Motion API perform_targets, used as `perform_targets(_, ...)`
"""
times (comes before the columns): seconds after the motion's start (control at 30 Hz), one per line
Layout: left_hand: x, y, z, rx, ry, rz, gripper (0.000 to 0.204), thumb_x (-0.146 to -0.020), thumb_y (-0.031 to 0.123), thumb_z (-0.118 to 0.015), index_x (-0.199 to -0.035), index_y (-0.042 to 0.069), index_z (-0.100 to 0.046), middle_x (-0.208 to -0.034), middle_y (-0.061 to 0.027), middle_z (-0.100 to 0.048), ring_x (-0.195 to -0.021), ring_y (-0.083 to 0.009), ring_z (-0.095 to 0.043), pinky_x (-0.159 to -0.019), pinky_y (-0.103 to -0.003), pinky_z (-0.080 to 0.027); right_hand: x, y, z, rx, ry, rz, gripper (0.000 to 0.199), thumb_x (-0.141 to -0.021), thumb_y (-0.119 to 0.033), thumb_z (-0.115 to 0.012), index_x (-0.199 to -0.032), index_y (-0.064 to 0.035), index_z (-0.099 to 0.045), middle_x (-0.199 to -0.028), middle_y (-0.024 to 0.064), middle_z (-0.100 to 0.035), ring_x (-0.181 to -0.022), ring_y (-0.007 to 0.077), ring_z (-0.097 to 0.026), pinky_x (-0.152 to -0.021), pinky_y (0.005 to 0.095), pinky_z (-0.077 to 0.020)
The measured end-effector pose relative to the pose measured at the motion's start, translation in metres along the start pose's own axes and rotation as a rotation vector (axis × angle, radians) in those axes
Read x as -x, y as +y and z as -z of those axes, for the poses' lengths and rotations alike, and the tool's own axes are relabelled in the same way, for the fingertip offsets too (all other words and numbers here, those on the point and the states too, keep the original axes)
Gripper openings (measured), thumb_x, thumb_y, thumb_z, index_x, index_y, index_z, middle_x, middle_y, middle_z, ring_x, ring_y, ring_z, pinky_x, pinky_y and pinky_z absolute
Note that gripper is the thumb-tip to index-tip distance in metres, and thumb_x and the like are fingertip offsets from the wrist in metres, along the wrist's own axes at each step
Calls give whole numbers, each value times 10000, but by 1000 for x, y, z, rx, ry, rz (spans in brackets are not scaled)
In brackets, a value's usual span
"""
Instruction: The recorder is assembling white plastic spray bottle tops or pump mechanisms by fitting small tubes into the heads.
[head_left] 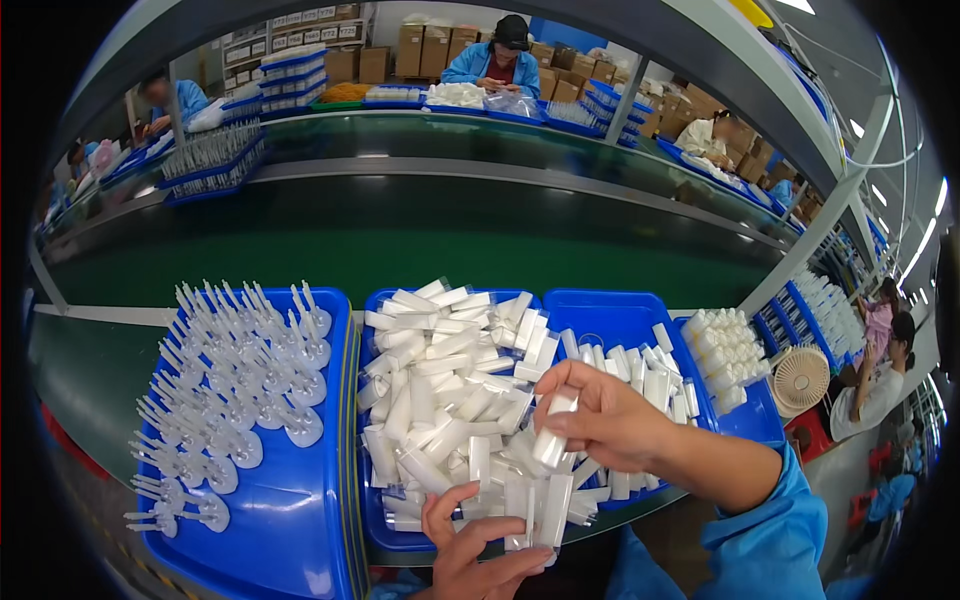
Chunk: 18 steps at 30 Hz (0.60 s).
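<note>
My right hand [612, 418] is closed around a short white cylinder [555, 435], pinched between thumb and fingers above the middle tray. Just below it, my left hand [485, 555] grips a clear plastic sleeve [518, 508] with a white piece [553, 512] beside it; whether the two are one package I cannot tell. Behind both hands, a heap of white cylinders in clear wrappers [445, 370] fills the middle blue tray [385, 543]. More white cylinders [650, 385] lie in the blue tray to the right [605, 300], partly covered by my right hand.
On the left, a stacked blue tray [270, 515] carries rows of translucent stemmed parts [235, 390]. Bundled white bottles [728, 350] and a beige fan [801, 378] stand at right. Beyond runs a green conveyor belt [420, 235]; a person in blue [495, 65] works across it.
</note>
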<state>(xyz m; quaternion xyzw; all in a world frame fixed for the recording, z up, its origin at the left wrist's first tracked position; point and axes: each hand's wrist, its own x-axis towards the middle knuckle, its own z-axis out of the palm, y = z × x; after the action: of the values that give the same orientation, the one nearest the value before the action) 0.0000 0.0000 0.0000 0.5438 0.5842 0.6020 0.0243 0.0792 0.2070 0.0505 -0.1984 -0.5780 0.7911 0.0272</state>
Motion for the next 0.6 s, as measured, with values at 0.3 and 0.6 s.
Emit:
perform_targets(0.3, -2, 7, -6, 8, -54, -77, 102, -689, 235, -678, -750, 153, -668, -847, -45, -566, -1000, -330, -435, -904, -499, -283, 26, 2, -13, -232, -52, -63, 471, -892, -129, -538, -1328, -82, -368, -933, 28, -573, -840, 68, -505, -690, 196, -386)
perform_targets(0.6, 4, 12, -9, -63, -127, -148, 118, -675, 247, -687, -773, 184, -669, -906, -21, -575, -1060, -347, -412, -921, -510, -234, 61, -4, -11, 696, 63, 346, 362, -840, -88, -598, -1199, -94, -556, -893, 84, -626, -776, 126, -573, -707, 261, -455)
